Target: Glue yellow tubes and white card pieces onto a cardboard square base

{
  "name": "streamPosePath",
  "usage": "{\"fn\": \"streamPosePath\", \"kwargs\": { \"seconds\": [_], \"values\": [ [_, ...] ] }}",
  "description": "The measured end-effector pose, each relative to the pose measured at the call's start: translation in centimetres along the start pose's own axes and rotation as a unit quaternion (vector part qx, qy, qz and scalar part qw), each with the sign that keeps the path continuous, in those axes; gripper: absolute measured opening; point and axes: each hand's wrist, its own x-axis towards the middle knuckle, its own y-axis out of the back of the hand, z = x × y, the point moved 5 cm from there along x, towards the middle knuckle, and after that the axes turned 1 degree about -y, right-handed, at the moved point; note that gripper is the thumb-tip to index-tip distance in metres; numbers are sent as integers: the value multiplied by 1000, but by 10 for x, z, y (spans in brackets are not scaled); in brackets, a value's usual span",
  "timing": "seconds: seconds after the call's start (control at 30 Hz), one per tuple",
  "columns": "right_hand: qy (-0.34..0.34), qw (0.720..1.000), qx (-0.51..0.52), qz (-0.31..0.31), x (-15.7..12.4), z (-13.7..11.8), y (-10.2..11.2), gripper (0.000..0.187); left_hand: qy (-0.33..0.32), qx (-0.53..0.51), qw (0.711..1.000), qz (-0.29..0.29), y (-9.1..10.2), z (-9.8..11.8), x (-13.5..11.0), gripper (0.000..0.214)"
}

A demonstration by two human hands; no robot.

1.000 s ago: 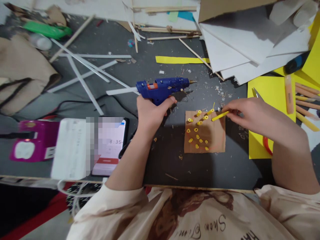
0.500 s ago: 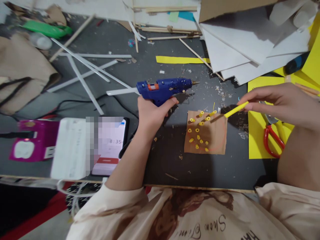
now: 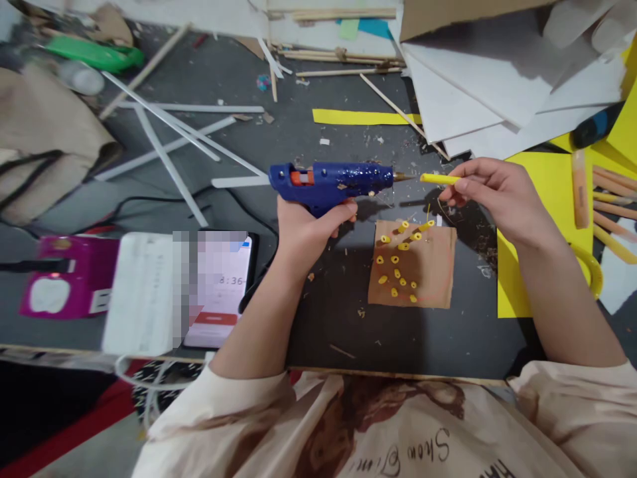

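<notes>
My left hand is wrapped round the handle of a blue hot glue gun, whose metal nozzle points right. A white glue stick juts from its back end. Between the fingertips of my right hand is a rolled yellow paper tube. The tube's free end faces the nozzle, with a small gap between them. Below lies a square of brown cardboard, with several short yellow paper tubes standing on its left and middle parts.
Loose white glue sticks lie crossed at the left. A phone and a purple box are near the front edge. Yellow paper lies at the right, white sheets behind it. A yellow strip lies at the back.
My right hand has moved left and away from me, bringing the yellow paper tube from beside the cardboard to the nozzle tip. The glue gun has stayed nearly in place, turning slightly.
</notes>
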Motion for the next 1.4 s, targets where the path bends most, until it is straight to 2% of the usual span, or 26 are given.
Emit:
{"fn": "streamPosePath", "kwargs": {
  "seconds": [0.43, 0.8, 0.97, 1.07, 1.2, 1.3, 1.4],
  "values": [
    [-28, 1000, 4, 2, -1, 0, -6, 6, 0, 11, 1000, 1, 0, 3, 0, 11],
    [-19, 1000, 8, 1, -1, 0, -7, 12, -5, 11, 1000, 2, -1, 4, -1, 17],
    [-20, 999, 33, -37, -3, -5, -1, 16, 3, 31, 999, 20, 2, 2, 1, 12],
    [-3, 998, -22, -60, -11, -23, 14, 15, -5, 38, 998, 41, 4, 0, 2, 13],
    [21, 981, -183, -66, -28, -48, 29, 11, -13, 41, 998, 55, 6, -2, 4, 13],
    [28, 947, -304, -103, -35, -52, 17, 6, -15, 40, 998, 53, 7, -3, 4, 12],
    [25, 909, -392, -137, -38, -48, -1, 9, -18, 37, 998, 52, 7, -3, 3, 12]
  ]
}}
